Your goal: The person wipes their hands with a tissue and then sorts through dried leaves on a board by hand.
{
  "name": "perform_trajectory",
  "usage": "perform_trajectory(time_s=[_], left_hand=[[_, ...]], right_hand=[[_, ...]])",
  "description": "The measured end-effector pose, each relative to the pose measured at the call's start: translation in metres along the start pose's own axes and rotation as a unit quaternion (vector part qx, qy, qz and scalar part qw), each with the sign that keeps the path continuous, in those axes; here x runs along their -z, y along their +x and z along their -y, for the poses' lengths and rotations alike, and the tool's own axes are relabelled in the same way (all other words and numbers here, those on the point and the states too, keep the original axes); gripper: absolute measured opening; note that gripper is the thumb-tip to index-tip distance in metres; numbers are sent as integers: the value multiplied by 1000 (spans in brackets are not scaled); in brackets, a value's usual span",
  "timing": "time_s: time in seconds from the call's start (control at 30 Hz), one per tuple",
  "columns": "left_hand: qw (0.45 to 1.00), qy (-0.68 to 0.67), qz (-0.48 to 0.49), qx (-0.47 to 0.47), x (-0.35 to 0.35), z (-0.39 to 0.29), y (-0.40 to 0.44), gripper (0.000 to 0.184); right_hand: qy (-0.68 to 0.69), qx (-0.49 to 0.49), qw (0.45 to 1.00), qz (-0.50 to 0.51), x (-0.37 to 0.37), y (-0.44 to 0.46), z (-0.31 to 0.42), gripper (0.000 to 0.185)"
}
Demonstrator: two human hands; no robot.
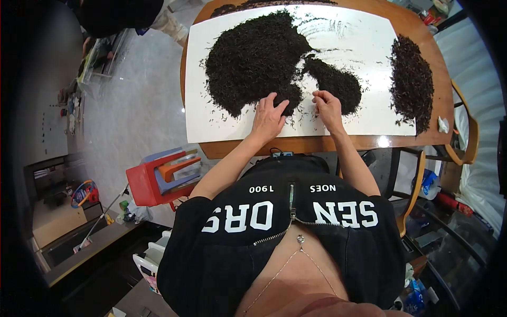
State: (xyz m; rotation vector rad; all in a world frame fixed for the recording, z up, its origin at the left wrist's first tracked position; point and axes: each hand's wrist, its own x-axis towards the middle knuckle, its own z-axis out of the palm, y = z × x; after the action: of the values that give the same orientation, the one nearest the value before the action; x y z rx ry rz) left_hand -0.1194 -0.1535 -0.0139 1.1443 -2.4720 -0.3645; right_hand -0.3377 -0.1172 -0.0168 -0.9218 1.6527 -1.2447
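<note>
Dark dried tea leaves lie in a large heap (248,58) on a white board (369,39). My left hand (268,119) rests at the near edge of this heap, its fingers spread and touching a small lobe of leaves (291,99). To its right, my right hand (329,110) is beside a smaller heap (340,87), with thumb and fingertips pinched together. Whatever is between those fingertips is too small to make out. Scattered leaves dot the bare strip of board between the two hands.
The board lies on a brown wooden table (441,58). Another tea heap (412,82) covers the board's right edge. A crumpled white scrap (443,124) sits near the table's right side. Stacked coloured stools (145,182) stand at lower left, wooden chairs (414,195) at right. Someone in dark clothing (119,16) is at upper left.
</note>
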Motion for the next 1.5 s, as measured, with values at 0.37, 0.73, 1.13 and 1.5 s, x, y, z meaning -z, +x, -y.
perform_trajectory(time_s=[0.37, 0.73, 1.13, 1.5], left_hand=[[998, -39, -43, -35, 8, 22, -28, 38], [990, -80, -109, 25, 9, 18, -29, 33], [987, -60, -142, 53, 2, 29, -39, 37], [978, -96, -169, 76, -12, 40, -48, 42]], right_hand=[[-78, 102, 992, 14, -4, 2, 0, 16], [-358, 239, 901, 55, -14, -6, -7, 6], [-499, 317, 805, 61, -26, 4, -14, 9], [-450, 343, 824, 30, -27, -2, -6, 10]])
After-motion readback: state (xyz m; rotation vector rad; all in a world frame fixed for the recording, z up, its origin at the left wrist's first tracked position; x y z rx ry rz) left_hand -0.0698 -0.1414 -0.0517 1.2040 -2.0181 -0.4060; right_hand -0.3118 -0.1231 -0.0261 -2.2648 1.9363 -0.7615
